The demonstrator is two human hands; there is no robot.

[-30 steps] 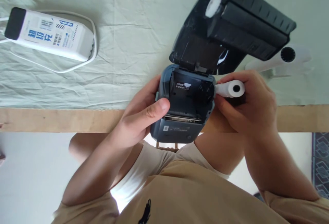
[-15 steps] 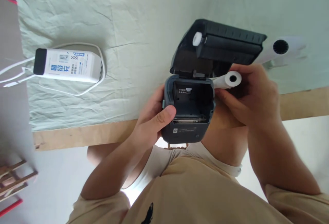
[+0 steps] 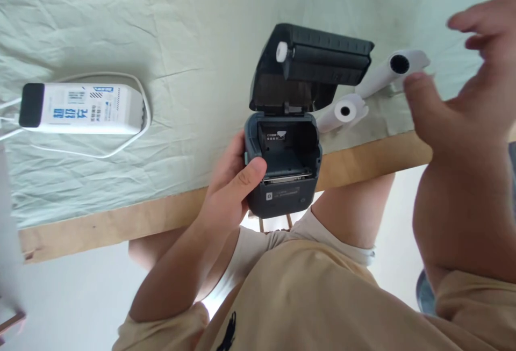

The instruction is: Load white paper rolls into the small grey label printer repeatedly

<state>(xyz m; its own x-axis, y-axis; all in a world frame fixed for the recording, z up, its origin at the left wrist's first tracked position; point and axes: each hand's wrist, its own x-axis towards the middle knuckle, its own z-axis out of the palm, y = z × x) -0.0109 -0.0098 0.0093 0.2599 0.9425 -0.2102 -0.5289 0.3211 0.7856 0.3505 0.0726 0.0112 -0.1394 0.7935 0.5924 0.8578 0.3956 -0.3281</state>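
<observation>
My left hand grips a dark label printer by its left side, thumb on the front edge. The printer's lid stands raised, showing a black roller with a white gear, and the paper bay inside holds no roll. Beside the printer lies a small white paper roll with a dark core. A larger white paper roll rests behind it, partly hidden by the lid. My right hand hovers at the right, fingers apart with nothing in them, near the larger roll.
A white power bank-like box with a black end and blue lettering lies at the left, a white cable looped around it. Pale green cloth covers the table, whose wooden edge runs in front of my legs.
My right hand has let go of the small paper roll and moved up and to the right. The view has shifted; my left hand still holds the open printer.
</observation>
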